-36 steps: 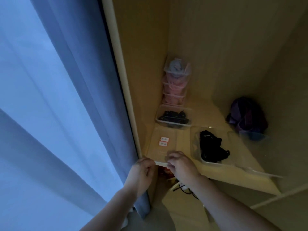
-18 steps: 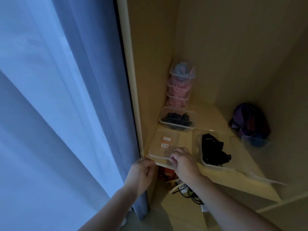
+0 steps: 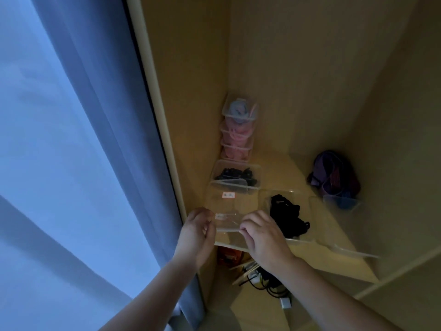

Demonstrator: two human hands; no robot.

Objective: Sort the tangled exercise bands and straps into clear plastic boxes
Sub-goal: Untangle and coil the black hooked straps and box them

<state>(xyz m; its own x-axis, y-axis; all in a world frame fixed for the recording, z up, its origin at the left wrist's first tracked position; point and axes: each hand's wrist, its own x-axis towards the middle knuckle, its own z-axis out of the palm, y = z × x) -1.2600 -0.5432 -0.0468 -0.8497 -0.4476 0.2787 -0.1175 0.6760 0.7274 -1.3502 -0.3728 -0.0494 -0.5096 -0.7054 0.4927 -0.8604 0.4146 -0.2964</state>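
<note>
My left hand [image 3: 198,231] and my right hand [image 3: 260,231] each pinch an end of a clear plastic lid [image 3: 228,222] lifted just above the shelf's front edge. A second clear lid [image 3: 226,197] with a small red-and-white label lies flat behind it. To the right an open clear box [image 3: 286,240] holds black straps [image 3: 287,218]. Farther back another clear box [image 3: 235,174] holds black bands. A stack of three clear boxes [image 3: 238,130] with pink bands stands in the back corner. A tangle of purple straps [image 3: 334,175] lies at the right.
A blue curtain [image 3: 83,139] hangs left of the wooden cupboard post [image 3: 152,91]. A blue-tinted clear box [image 3: 341,203] sits under the purple tangle. A clear lid [image 3: 355,253] overhangs the shelf's front edge at the right. Cables and an orange item [image 3: 229,256] lie on the lower shelf.
Both hands have risen and taken hold of a clear lid, lifting it off the shelf's front left. One labelled lid stays lying behind it.
</note>
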